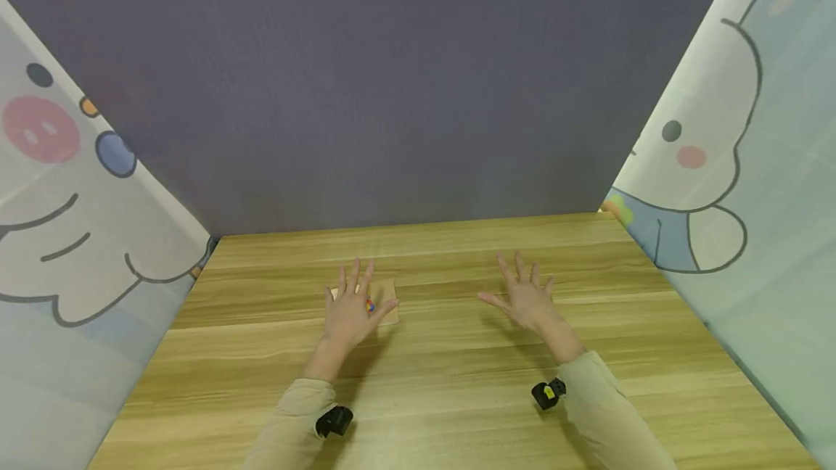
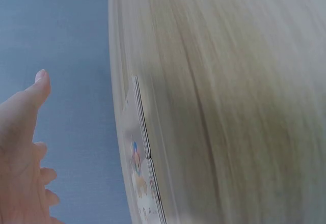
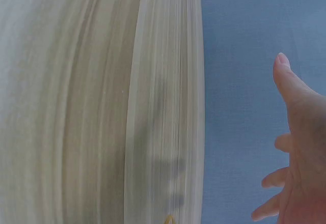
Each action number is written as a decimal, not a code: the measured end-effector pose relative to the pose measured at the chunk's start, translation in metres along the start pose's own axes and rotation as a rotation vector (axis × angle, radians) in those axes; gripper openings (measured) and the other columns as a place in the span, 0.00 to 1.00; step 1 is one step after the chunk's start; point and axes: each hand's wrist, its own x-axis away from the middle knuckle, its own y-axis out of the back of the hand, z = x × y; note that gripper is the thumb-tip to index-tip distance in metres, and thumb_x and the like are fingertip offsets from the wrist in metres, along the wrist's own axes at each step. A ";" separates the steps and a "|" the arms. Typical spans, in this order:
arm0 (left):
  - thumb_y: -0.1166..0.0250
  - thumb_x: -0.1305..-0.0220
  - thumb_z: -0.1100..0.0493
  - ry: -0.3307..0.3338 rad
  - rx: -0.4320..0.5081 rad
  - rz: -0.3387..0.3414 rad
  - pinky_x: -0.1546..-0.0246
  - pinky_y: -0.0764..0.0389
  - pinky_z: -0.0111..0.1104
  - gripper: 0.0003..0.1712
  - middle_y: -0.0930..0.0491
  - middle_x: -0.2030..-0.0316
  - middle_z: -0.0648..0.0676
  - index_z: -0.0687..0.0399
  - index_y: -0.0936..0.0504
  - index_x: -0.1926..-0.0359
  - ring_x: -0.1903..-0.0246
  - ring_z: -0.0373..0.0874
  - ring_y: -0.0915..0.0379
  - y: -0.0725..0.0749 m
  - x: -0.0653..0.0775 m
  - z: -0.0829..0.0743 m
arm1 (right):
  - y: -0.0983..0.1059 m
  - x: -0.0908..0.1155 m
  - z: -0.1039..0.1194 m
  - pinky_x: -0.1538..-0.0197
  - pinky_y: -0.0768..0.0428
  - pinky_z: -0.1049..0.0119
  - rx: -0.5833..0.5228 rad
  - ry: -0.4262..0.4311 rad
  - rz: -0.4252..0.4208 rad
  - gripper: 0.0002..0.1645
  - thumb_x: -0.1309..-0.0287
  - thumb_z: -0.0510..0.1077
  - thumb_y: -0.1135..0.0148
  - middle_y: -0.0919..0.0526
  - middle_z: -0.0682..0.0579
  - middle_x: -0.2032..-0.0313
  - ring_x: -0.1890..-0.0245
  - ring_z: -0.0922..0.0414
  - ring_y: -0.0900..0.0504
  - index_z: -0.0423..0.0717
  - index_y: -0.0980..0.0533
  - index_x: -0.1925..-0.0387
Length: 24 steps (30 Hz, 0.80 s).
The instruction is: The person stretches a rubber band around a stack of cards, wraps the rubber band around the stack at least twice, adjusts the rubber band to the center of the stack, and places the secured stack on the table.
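Note:
A thin book (image 1: 389, 299) with light tan pages and a small colourful picture lies on the wooden table, partly covered from above by my left hand (image 1: 349, 316). In the left wrist view the book (image 2: 136, 122) shows layered page edges and a notch midway along its side. That hand hovers above it, fingers spread, holding nothing. Over the table to the right, my right hand (image 1: 530, 304) is also raised with spread fingers and holds nothing. The right wrist view shows its thumb and fingers (image 3: 288, 84) apart from the tabletop.
A wood-grain table (image 1: 444, 383) spans the front. Behind it rises a dark grey-blue panel (image 1: 405, 93). Cartoon-printed curtains hang at the left (image 1: 65, 201) and right (image 1: 712, 129). Black devices sit at the left wrist (image 1: 334, 421) and right wrist (image 1: 547, 393).

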 end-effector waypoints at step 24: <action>0.49 0.47 0.30 0.043 0.145 -0.092 0.48 0.52 0.65 0.49 0.59 0.33 0.57 0.47 0.54 0.32 0.37 0.62 0.64 0.015 0.010 -0.001 | 0.008 0.011 -0.008 0.53 0.54 0.25 -0.105 -0.018 -0.086 0.53 0.49 0.70 0.52 0.57 0.32 0.36 0.41 0.29 0.55 0.49 0.60 0.32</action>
